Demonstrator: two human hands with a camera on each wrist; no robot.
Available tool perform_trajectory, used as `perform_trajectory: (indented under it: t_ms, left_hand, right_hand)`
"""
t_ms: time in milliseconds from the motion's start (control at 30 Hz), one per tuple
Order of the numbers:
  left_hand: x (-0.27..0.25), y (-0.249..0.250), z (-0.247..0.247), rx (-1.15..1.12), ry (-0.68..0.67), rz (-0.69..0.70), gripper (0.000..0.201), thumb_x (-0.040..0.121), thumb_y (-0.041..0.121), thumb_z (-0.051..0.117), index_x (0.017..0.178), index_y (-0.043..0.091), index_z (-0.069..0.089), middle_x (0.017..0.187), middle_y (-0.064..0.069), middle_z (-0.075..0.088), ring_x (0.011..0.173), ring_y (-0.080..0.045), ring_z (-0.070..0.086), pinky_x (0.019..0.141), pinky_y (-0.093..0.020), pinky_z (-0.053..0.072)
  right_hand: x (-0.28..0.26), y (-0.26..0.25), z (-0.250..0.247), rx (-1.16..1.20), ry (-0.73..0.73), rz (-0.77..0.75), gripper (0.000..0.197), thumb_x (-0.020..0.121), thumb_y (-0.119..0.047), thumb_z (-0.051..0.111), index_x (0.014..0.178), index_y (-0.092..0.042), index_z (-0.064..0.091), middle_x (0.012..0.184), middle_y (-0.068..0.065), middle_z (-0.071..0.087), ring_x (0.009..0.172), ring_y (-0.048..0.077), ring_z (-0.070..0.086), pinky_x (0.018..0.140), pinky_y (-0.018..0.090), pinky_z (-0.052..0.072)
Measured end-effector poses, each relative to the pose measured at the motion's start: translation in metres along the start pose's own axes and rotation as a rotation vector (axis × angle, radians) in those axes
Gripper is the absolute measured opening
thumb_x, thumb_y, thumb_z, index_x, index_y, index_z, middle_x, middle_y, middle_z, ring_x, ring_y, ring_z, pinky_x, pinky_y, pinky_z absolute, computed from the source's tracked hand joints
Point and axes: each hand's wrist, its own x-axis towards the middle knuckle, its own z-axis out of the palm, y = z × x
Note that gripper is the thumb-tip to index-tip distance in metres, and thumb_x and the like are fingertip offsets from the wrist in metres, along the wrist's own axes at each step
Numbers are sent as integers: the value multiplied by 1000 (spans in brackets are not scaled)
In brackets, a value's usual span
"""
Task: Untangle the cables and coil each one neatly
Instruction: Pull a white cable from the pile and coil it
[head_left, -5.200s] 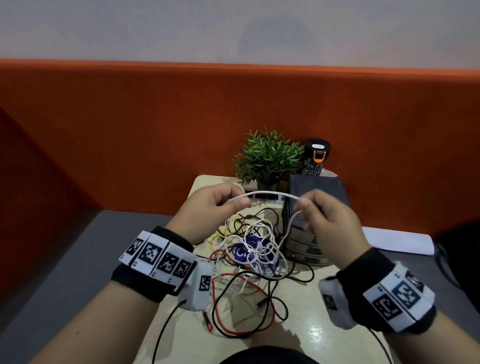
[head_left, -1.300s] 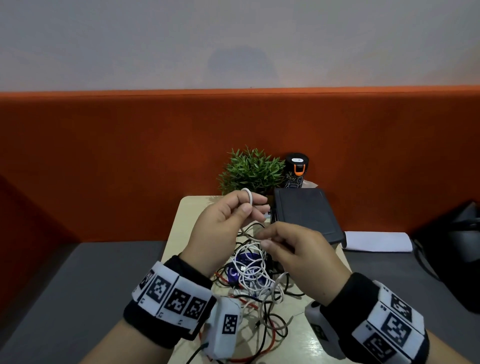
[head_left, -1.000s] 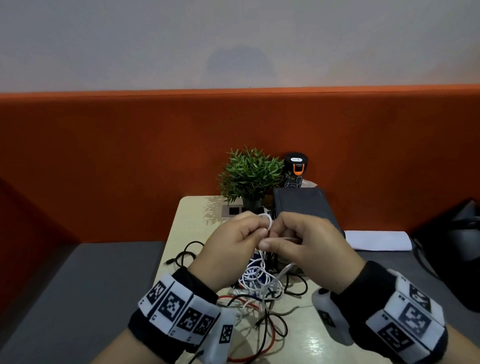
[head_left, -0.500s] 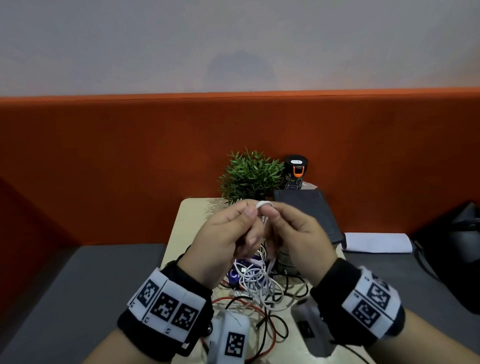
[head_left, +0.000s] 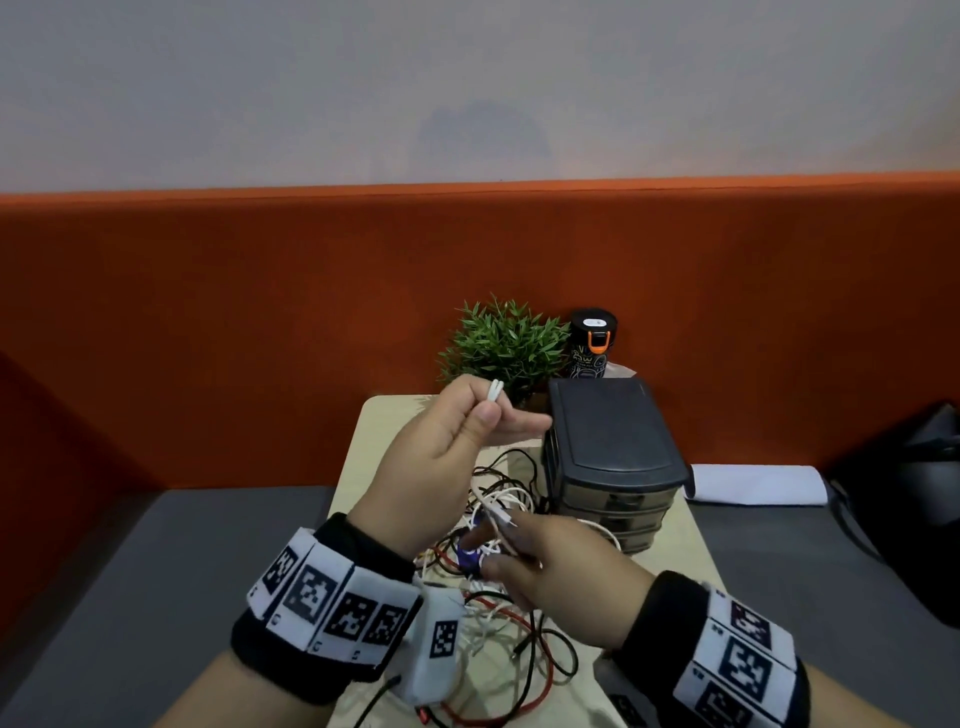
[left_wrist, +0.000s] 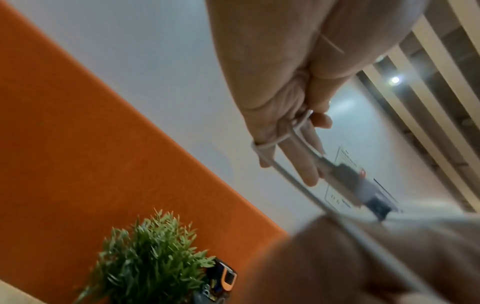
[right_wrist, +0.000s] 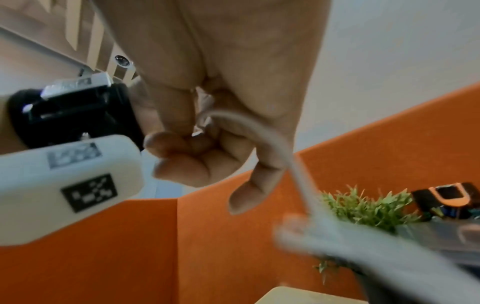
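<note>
The left hand (head_left: 441, 457) pinches a small loop of white cable (head_left: 495, 391) aloft, while the right hand (head_left: 561, 566) grips its plug end above the cable tangle (head_left: 498, 629).

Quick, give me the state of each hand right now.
Left hand: closed, pinching a folded loop of the thin white cable.
Right hand: closed, gripping the same cable's white plug end.

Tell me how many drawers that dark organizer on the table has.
3 drawers show on the dark organizer, stacked on its front: top, middle, bottom. The right hand partly covers the lowest; more may be hidden.
</note>
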Motion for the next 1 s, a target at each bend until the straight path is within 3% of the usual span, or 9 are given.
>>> perform_trajectory:
  t_ms: [167,233,333,467,567,733,833,900,1000]
  left_hand:
    - [1,5,-10,155,9,-37,24,99,17,33,93,0,49,88,-9,74,88,-20,71,85,-31,52]
    - [1,6,-12,214,-37,-79,23,101,17,33,92,2,49,88,-8,74,88,-20,71,87,-39,50]
    - [4,9,-16,63,-61,-113,26,99,23,35,87,2,45,89,-16,73,90,-32,70,91,-56,46]
    - [5,21,-24,-317,12,-140,25,92,25,33,83,4,43,93,-30,69,95,-43,66,86,-42,54]
    - [4,19,-23,-162,-40,-179,24,93,22,35,81,4,44,97,-26,70,99,-36,67,87,-31,52]
    - [0,12,-20,114,-138,-306,28,100,10,34,76,9,48,94,-16,73,92,-22,70,80,-23,52]
    - [2,8,-15,77,19,-262,27,102,18,30,84,5,45,95,-13,74,93,-21,70,87,-30,49]
    - [6,4,-13,-136,177,-200,27,103,22,26,89,6,43,102,-14,72,101,-25,68,98,-44,44]
    - [10,5,-10,-468,286,-137,25,103,20,22,89,11,40,116,-16,67,112,-24,62,103,-44,41]
  right_hand:
    - [-3,9,-23,-123,117,-4,22,98,-35,46,105,-24,63,89,-2,67,82,14,59,73,32,46]
    - [-5,11,-33,-150,170,-27,25,96,-39,48,107,-24,64,96,-3,68,90,13,60,79,33,47]
    - [-7,11,-44,-157,227,-38,24,96,-35,50,114,-29,65,101,-16,64,95,4,57,78,17,43]
    - [-7,17,-45,-138,219,-23,26,94,-32,54,118,-34,65,112,-15,67,98,-2,57,82,13,43]
    - [-6,17,-40,-172,214,-79,26,94,-31,56,118,-34,65,106,-20,64,93,-9,51,74,1,35]
    - [-6,13,-39,-197,261,-158,20,94,-32,54,107,-29,69,83,-21,56,83,-1,53,69,11,37]
    - [-6,9,-39,-179,269,-203,20,94,-32,54,107,-27,69,79,-24,53,81,-4,52,69,10,37]
    - [-5,6,-36,-204,256,-219,24,95,-34,53,112,-27,68,82,-22,56,83,-2,54,69,12,37]
    - [-4,3,-25,-301,242,-260,34,92,-39,46,117,-27,66,92,-12,67,88,5,56,69,10,34]
